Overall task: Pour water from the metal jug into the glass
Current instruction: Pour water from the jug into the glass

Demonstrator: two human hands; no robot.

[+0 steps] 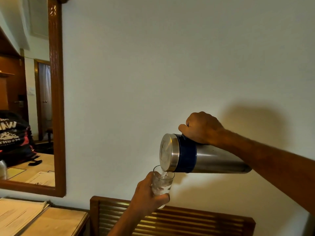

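We hold the metal jug (204, 157) tipped nearly flat in our right hand (202, 128), which sits at about three o'clock from the middle of the view, fingers wrapped tight around the handle at the top of the jug's blue collar. The jug's steel body runs off toward four o'clock along our forearm, and its round lidded mouth faces nine o'clock, with the lower lip just above the glass (162, 183). A thin stream of water (164, 174) falls from that lip into the glass, which already holds water and looks about half full, though froth makes the level hard to read. Our left hand (146, 196) comes up from six o'clock and is closed around the lower part of the glass, thumb on the near side, keeping it upright in the air below the jug's mouth; the two hands are well apart, each clamped on its own thing. Behind and below the glass, toward six o'clock, is a slatted wooden chair back (196, 220) against the pale wall (153, 65). At seven o'clock the corner of the worktop (64, 220) carries a stack of papers (18, 213), and a wood-framed mirror (57, 99) hangs at nine o'clock.
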